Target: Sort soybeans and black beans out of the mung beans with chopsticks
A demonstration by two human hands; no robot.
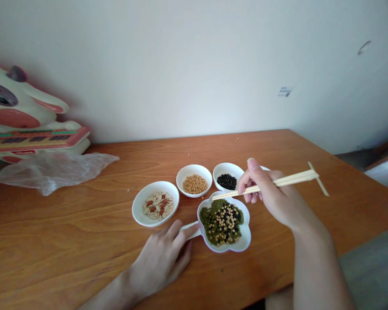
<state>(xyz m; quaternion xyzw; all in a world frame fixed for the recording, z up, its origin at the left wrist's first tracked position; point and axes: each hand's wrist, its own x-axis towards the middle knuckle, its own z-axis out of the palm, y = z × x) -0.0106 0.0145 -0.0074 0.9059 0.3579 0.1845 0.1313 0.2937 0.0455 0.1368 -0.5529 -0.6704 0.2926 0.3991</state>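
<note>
My left hand (163, 254) grips the short handle of a white flower-shaped dish (245, 241), which holds mixed green, black and pale yellow beans. A pair of wooden chopsticks (287, 179) is held in my right hand (274, 193), their tips over the dish's far rim with no bean visible between them. Behind the dish stand a white bowl of yellow soybeans (194, 184) and a white bowl of black beans (226, 181). Peanut pieces (158, 206) lie in a white bowl to the left. Another white rim shows partly behind my right hand.
A toy keyboard with a cow figure (35, 125) stands at the back left, with a clear plastic bag (54, 170) before it. A thin pale strip (321, 185) is at the right. The wooden table (67, 241) meets a white wall behind.
</note>
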